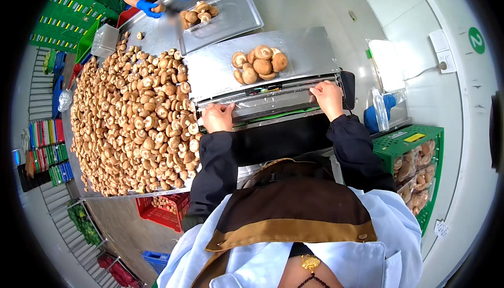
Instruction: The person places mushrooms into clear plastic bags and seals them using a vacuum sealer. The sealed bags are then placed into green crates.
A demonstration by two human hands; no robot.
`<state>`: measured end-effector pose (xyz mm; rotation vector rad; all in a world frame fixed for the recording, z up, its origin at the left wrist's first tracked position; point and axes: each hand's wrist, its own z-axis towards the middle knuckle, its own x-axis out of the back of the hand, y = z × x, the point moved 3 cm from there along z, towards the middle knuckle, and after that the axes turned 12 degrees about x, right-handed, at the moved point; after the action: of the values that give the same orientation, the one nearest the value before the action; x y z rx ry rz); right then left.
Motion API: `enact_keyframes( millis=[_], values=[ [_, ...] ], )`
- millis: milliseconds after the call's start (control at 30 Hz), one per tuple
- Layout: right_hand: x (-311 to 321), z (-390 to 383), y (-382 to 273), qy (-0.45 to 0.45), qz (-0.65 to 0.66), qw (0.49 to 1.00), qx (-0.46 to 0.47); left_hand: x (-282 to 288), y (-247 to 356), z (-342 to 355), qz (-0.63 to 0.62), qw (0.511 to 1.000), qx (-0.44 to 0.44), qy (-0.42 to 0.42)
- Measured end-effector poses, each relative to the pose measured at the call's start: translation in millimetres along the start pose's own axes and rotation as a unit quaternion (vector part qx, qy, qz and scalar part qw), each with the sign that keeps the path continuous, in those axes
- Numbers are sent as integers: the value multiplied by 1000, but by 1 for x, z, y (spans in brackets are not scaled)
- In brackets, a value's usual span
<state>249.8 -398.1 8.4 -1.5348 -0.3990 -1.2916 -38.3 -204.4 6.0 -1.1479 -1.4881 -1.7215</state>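
Both my hands are at the front of a film wrapping machine [273, 110], far apart along its long slot. My left hand [218, 116] pinches the clear plastic film [252, 100] at the slot's left end, thumb against fingers. Near the right end, my right hand [328, 99] pinches the film's other side. Just beyond the slot, a cluster of brown shiitake mushrooms [260, 63] rests on the machine's metal top plate [310, 44]. Some show pale undersides and stems. Any tray beneath them is hard to make out.
A large heap of shiitake mushrooms [139, 125] covers the table at left. Across it, a co-worker's blue-gloved hand [149, 8] holds a mushroom beside a metal tray [247, 12]. A green crate [388, 149] with packed mushrooms stands at right; a red crate [184, 204] sits below left.
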Motion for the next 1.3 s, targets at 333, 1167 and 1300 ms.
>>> enact_keyframes(
  millis=[333, 1167, 1300],
  values=[
    [64, 10, 8, -18, 198, 979, -33, 32, -23, 22, -445, 771, 111, -442],
    [125, 21, -23, -9, 259, 965, 30, 83, 13, 11, -576, 662, 97, -470],
    [86, 35, -37, -19, 11, 963, 268, 76, 11, 19, -570, 662, 92, -479]
  ],
)
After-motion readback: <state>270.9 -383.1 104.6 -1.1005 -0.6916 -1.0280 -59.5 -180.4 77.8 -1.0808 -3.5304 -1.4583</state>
